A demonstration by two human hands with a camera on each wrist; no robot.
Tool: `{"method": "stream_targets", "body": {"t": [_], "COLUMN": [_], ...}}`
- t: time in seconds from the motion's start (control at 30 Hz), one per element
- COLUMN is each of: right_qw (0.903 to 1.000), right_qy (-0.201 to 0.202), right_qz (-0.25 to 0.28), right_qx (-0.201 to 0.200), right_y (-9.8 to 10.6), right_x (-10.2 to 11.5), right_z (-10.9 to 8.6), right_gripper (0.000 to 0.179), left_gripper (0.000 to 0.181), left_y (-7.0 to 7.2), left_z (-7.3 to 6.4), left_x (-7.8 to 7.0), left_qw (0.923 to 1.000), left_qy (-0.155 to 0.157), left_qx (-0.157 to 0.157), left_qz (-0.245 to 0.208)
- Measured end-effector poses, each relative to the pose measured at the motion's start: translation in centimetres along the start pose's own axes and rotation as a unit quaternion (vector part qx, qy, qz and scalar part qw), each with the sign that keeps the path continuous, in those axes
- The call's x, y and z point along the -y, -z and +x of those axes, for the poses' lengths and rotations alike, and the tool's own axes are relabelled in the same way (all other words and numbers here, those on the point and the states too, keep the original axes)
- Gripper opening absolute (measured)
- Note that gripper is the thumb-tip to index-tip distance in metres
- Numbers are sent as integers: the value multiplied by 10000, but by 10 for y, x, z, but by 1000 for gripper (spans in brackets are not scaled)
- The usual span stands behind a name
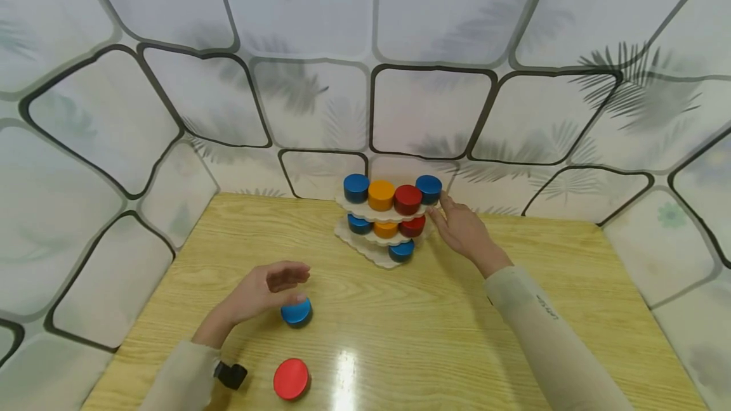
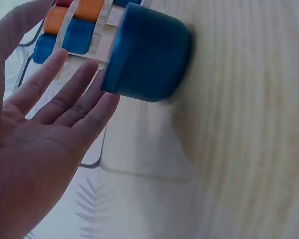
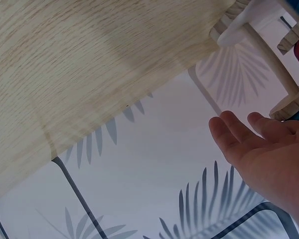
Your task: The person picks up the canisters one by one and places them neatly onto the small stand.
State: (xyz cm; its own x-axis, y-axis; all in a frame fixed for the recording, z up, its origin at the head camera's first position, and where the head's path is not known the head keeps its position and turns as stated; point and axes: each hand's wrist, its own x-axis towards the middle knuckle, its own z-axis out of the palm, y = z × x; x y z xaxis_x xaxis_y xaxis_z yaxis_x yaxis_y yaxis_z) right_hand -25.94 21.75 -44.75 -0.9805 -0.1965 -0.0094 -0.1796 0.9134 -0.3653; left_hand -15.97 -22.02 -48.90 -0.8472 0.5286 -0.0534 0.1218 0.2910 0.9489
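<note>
A three-tier pale wooden stand (image 1: 362, 246) stands at the back of the table. Short round tins sit on it: a blue tin (image 1: 356, 188), an orange one (image 1: 381, 195), a red one (image 1: 408, 200) and a blue one (image 1: 428, 189) on top, more below. My right hand (image 1: 464, 230) has its fingers extended at the stand's right edge, close beside the top right blue tin; exact contact is unclear. At the front left, my left hand (image 1: 257, 293) hovers by a loose blue tin (image 2: 149, 52) on the table, fingers spread and gripping nothing.
Nearer the front of the table (image 1: 400, 335) lies a red tin (image 1: 291, 379). A patterned backdrop (image 1: 320, 100) rises right behind the stand and along both sides. A small black device (image 1: 231, 375) is on the left wrist.
</note>
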Motion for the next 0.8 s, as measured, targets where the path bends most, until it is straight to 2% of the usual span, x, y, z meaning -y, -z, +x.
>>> {"method": "stream_targets", "body": {"t": [0.2,0.5,0.8], "right_qw": [10000,10000,10000], "right_qy": [-4,34,30], "right_qz": [5,29,85], "right_qx": [24,19,33], "right_y": [1,1,1], "right_x": [1,0,-1], "right_z": [1,1,1], "right_gripper": [73,74,74], "left_gripper": [64,64,69], "left_y": [-4,-12,-21], "left_z": [-8,-19,-24], "left_x": [12,25,32], "left_qw": [9991,9978,9988], "left_qy": [123,221,116], "left_qx": [5,-157,-154], "left_qz": [-400,-611,-445]}}
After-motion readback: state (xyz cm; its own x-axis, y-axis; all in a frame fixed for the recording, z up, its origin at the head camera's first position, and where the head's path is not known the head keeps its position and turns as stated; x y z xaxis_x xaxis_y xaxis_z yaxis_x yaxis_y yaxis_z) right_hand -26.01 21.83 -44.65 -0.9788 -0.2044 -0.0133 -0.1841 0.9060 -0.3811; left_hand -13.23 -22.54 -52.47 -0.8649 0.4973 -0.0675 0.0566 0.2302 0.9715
